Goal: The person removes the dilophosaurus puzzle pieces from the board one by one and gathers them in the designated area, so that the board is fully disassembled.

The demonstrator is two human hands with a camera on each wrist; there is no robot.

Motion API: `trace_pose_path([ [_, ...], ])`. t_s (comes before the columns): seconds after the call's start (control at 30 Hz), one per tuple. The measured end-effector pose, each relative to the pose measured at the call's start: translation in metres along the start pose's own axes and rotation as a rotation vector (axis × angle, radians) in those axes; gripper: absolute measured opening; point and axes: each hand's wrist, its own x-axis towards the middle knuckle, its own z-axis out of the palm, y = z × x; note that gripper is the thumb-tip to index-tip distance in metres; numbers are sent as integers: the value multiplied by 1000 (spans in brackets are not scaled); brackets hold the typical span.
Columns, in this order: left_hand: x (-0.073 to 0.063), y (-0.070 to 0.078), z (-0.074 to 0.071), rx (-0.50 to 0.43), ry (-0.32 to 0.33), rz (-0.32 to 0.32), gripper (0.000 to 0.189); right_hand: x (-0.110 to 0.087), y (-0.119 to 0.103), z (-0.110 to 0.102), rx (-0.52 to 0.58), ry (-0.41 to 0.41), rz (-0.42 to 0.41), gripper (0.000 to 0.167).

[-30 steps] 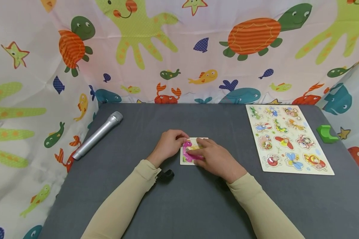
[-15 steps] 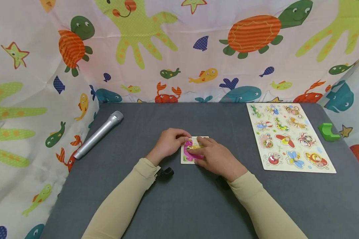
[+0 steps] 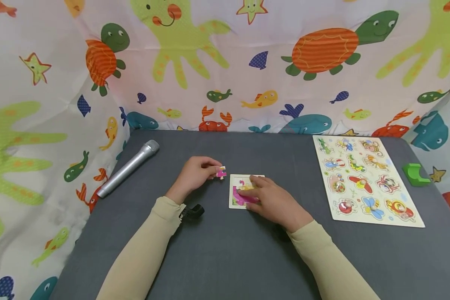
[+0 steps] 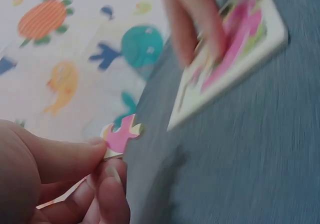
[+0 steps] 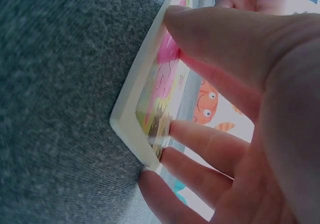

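Note:
My left hand (image 3: 194,175) pinches a small pink jigsaw piece (image 3: 221,173) between thumb and fingertips, raised just left of the small puzzle board. Seen from the left wrist, the piece (image 4: 120,138) has a knob pointing away from the fingers. The puzzle board (image 3: 231,196) lies on the table with a pink and yellow picture inside a cream frame. A pale gap shows at the picture's upper left. My right hand (image 3: 275,204) rests on the board's right part with its fingers spread, hiding that side. In the right wrist view the thumb (image 5: 200,26) touches the board's rim (image 5: 127,101).
A large peg puzzle board (image 3: 375,216) with insect pictures lies at the right. Beside it sits a green curved block (image 3: 414,175). A silver microphone (image 3: 129,168) lies at the back left of the grey table (image 3: 240,258). Patterned cloth (image 3: 210,62) hangs behind and along the sides.
My left hand has moved left, away from the puzzle board, with the pink jigsaw piece pinched in its fingers. A gap now shows in the picture. My right hand stays on the board.

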Motion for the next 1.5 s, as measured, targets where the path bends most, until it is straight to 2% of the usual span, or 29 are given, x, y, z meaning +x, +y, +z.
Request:
trace_pose_path([
  [0.17,-11,-24,-37,-27,29,-79,20,-1,2,2,39,-11,27,50],
  [0.3,-20,-40,-66,-14,43,-165,20,-1,2,3,43,5,0,49],
  [0.4,-22,-49,-81,18,30,-202,22,0,2,3,45,19,-13,49],
  [0.5,-22,-54,-89,43,30,-216,23,1,2,4,48,37,-28,48],
  [0.67,-19,-55,-89,76,51,-216,22,-1,5,5,52,51,-45,47],
  [0.87,-17,-59,-85,139,75,-194,20,0,5,4,50,34,-27,49],
  [1.23,-15,-59,-82,194,78,-168,22,0,8,1,49,25,-8,46],
  [1.37,-18,-49,-75,272,134,-117,22,0,9,2,53,39,-26,46],
  [1.43,-19,-36,-65,312,160,-73,21,0,9,3,57,49,-37,46],
  [1.5,-19,-18,-49,341,157,-16,19,1,9,2,59,59,-42,45],
])
